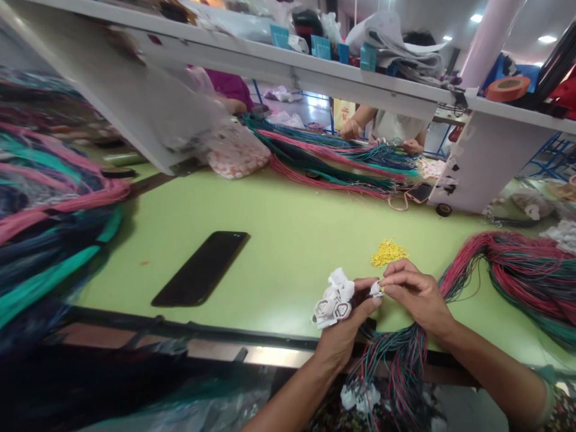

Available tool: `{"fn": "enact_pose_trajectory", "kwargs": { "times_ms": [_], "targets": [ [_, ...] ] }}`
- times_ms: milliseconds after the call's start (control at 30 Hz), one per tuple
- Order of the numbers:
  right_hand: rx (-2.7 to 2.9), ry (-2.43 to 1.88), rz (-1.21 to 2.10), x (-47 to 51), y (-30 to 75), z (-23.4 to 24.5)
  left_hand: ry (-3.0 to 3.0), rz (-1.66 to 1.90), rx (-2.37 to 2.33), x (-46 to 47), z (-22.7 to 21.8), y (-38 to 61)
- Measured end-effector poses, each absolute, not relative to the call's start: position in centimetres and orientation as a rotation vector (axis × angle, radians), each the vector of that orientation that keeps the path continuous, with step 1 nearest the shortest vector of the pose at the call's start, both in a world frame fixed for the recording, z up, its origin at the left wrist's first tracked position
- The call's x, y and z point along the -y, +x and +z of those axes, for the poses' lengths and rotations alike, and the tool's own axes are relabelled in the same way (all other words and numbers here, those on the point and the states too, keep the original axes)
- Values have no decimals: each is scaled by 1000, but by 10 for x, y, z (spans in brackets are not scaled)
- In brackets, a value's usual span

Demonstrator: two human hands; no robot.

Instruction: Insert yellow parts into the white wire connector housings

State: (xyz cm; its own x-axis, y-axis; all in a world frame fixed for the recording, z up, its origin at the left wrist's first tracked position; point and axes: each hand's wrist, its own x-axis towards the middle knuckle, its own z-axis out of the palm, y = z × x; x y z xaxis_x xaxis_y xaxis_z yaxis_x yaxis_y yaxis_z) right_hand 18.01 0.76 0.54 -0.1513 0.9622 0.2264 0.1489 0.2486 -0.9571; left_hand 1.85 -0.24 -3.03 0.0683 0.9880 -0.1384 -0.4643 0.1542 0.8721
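My left hand (pixel 346 327) is closed round a bunch of wires (pixel 398 354) whose white plastic connectors (pixel 333 303) stick out past its far side. Between its thumb and fingers it also holds up one white connector (pixel 377 289). At that connector, my right hand (pixel 418 294) pinches with thumb and forefinger; a speck of yellow shows at the fingertips. Red, green and dark wires hang down over the table's front edge below both hands. Just beyond the right hand lies a small pile of yellow pieces (pixel 389 252) on the green tabletop (pixel 279 240).
A black phone (pixel 200 268) lies left of the hands. Wire bundles rest at the far left (pixel 45 204), the right (pixel 517 270) and the back (pixel 333 156). A plastic bag (pixel 238 150) of small parts stands behind. Across the table, a person's hands (pixel 353 128) touch wires under a shelf (pixel 270 51).
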Motion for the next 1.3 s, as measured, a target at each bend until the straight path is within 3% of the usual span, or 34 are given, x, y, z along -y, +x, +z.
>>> {"fn": "enact_pose_trajectory", "kwargs": {
  "times_ms": [1300],
  "targets": [
    [1347, -1013, 1202, -6, 177, 6, 992, 1285, -873, 2, -41, 22]
  ]
}}
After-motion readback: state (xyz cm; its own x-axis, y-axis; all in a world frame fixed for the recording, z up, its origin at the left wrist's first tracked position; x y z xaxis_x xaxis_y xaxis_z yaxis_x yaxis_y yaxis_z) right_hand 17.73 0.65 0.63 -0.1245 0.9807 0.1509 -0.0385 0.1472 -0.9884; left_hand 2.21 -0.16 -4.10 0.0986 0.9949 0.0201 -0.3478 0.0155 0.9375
